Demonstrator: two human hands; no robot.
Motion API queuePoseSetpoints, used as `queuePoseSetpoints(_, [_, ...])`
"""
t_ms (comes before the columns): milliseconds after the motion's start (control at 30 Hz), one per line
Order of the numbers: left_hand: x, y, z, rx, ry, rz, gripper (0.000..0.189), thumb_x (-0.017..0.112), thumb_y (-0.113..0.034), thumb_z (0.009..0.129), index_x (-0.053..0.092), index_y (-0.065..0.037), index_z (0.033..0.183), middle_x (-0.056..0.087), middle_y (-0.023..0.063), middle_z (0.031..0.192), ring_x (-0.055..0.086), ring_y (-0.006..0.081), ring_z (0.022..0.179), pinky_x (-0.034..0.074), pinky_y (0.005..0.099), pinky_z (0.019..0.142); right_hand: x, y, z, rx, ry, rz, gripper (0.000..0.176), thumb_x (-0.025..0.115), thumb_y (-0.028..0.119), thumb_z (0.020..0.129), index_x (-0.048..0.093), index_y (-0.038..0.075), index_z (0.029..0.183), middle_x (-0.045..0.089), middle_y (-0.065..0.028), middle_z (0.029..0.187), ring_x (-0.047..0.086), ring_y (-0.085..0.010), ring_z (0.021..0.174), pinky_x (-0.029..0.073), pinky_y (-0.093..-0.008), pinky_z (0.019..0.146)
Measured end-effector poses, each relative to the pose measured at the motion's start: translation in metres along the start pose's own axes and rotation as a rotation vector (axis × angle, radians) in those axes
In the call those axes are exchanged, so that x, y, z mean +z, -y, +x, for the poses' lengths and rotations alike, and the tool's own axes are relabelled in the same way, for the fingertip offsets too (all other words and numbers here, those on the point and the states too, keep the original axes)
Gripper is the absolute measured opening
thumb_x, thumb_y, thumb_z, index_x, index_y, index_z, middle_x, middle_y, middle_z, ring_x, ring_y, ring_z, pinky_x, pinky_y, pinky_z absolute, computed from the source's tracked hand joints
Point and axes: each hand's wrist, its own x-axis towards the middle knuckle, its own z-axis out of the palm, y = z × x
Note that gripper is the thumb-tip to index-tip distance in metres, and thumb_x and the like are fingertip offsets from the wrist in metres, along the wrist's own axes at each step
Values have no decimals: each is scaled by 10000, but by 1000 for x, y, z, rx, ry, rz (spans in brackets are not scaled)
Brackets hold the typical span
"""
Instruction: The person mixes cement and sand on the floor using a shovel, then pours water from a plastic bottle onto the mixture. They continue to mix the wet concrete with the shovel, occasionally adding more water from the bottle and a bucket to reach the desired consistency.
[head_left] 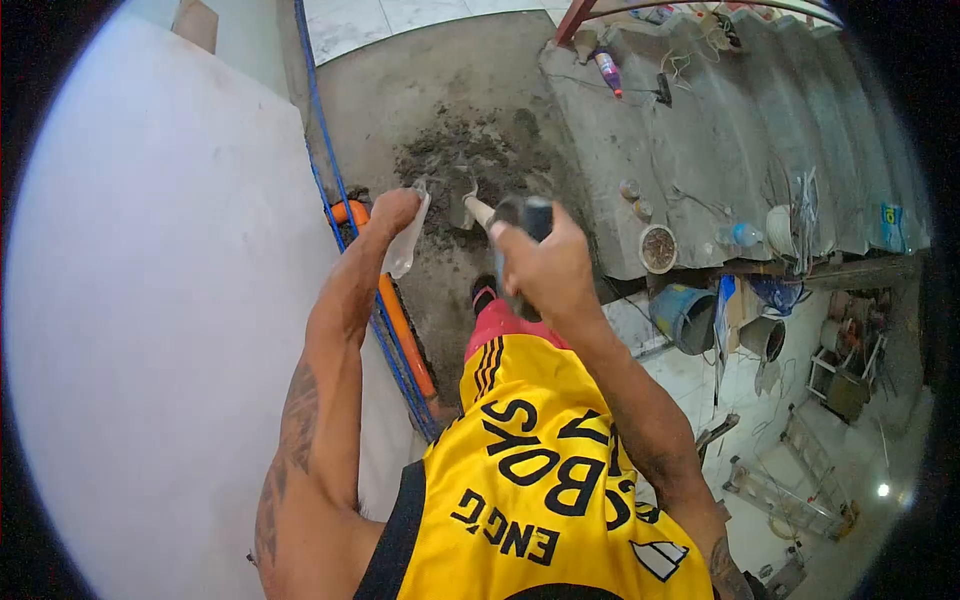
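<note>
My right hand (550, 262) is wrapped round the dark grip (537, 215) of what looks like a shovel, slightly blurred. Its pale shaft (480, 210) runs down and away to the grey blade (462, 203) at the heap of dark, crumbly mortar mix (480, 150) on the floor. Off to the left, my left hand (397, 208) is closed on a clear plastic container (407, 245), which hangs tilted over the near left side of the mix. My foot (484, 292) stands just this side of the heap.
A white wall (170, 300) rises at the left, with blue hoses (325, 150) and an orange pipe (403, 335) along its foot. Corrugated sheeting (720, 130) at the right bears a bottle (608, 72) and cans. Beyond its edge lie a blue bucket (684, 318) and a ladder (785, 500).
</note>
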Motion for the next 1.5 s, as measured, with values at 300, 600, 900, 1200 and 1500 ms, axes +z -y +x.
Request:
queuePoseSetpoints(300, [-22, -11, -39, -28, -38, -16, 317, 452, -265, 922, 650, -42, 813, 672, 154, 812, 659, 323, 749, 532, 428, 644, -9, -1, 68, 94, -95, 307, 195, 610, 97, 813, 499, 30, 667, 476, -39, 530, 463, -136, 408, 389, -286, 384])
queuePoseSetpoints(600, [22, -16, -96, 55, -469, -50, 295, 504, -307, 912, 535, -58, 759, 586, 139, 665, 602, 329, 592, 481, 421, 521, 25, -36, 106, 41, -86, 432, 188, 608, 120, 820, 501, -6, 731, 522, -65, 564, 493, -138, 434, 402, -286, 387])
queuePoseSetpoints(900, [61, -57, -156, -178, -415, -199, 306, 531, -333, 900, 537, -44, 799, 589, 161, 718, 607, 338, 651, 462, 455, 570, 12, -26, 69, -404, 508, -753, 461, 644, 263, 725, 534, -32, 1062, 624, -243, 827, 631, -375, 782, 489, -403, 699])
queuePoseSetpoints(1200, [78, -90, -212, -305, -310, -304, 303, 508, -314, 914, 557, -35, 806, 593, 170, 747, 602, 358, 685, 468, 453, 585, 31, -68, -23, -562, 846, -812, 616, 682, 196, 704, 413, -63, 1194, 604, -300, 819, 607, -450, 808, 503, -481, 719])
queuePoseSetpoints(1500, [59, -85, -211, -421, -431, -353, 278, 507, -287, 916, 537, -21, 840, 579, 194, 752, 588, 374, 687, 467, 448, 598, 33, -42, -23, -488, 639, -735, 548, 670, 186, 722, 471, -46, 1177, 606, -276, 756, 612, -436, 753, 495, -466, 665])
